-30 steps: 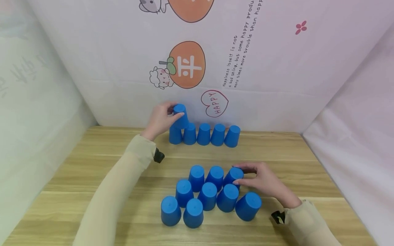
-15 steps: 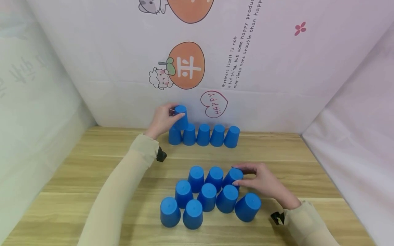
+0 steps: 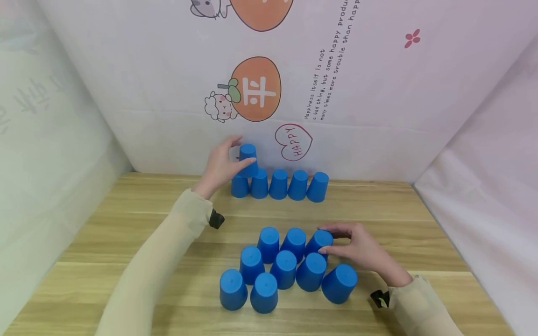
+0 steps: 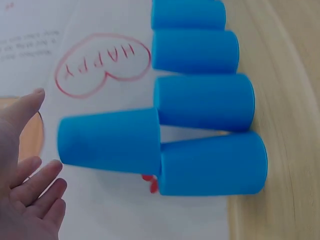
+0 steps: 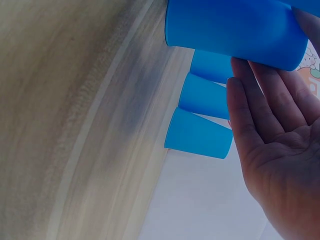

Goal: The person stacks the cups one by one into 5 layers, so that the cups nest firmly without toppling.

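At the back, a blue cup [image 3: 249,161] stands upside down on the two leftmost cups of a row [image 3: 279,184] of several upturned blue cups. My left hand [image 3: 220,165] is beside that upper cup. Its thumb and fingers are spread, and the left wrist view shows a gap between the fingers [image 4: 42,187] and the cup [image 4: 110,141]. Nearer, my right hand [image 3: 359,249] grips an upturned blue cup [image 3: 318,240] at the back right of a cluster, thumb on the near side and fingers behind it.
Several more upturned blue cups [image 3: 286,269] stand close together in the front cluster, one [image 3: 339,283] at its right end leaning slightly in view. A wooden table [image 3: 201,261] carries everything. A white printed cloth [image 3: 357,149] hangs right behind the back row.
My left hand has let go of the upper cup, its fingers opening away from it. That cup stays on the row. My right hand has hardly moved.
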### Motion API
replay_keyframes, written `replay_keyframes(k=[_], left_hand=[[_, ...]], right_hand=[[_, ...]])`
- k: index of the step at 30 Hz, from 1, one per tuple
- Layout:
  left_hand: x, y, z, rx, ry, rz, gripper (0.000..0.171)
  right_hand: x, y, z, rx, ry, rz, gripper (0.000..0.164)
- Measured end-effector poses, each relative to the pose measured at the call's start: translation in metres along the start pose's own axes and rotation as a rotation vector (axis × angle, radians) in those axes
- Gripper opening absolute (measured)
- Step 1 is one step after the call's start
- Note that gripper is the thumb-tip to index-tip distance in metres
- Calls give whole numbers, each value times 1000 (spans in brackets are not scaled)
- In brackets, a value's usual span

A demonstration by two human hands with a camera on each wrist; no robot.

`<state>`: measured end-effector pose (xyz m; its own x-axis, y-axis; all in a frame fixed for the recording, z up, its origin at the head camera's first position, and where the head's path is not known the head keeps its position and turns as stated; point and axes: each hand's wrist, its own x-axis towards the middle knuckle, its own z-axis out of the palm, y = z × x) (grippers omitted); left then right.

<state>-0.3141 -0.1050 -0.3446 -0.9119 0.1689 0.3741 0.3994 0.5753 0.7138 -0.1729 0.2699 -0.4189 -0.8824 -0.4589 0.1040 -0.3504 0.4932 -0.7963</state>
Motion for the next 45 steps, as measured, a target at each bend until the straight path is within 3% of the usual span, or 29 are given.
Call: replay_keyframes(k=[4,10,19,25,33,39,45], left_hand=[[-15,11,0,12,-34,53,76],[-44,20,7,-35,-142,87,76],[-93,20,23,-116,-264,49,75],[-116,18,34,-179,-378,11,77],[-127,13,45,-224,-492,-17,72],[-128,9,49,-228,-507,8,57],[-128,9,49,-228,-521,-3,55]], right_hand=[[0,0,-1,0,0,-2,44],[-1,1,-1,-6,2,6,45],[-2,0,-1,-10,2,2,45],[-2,0,-1,-18,8,6,45],[-1,0,0,-27,12,8,45],[-1,-1,0,-24,14,19,45],[-1,-1,1,-25,11,23,45]])
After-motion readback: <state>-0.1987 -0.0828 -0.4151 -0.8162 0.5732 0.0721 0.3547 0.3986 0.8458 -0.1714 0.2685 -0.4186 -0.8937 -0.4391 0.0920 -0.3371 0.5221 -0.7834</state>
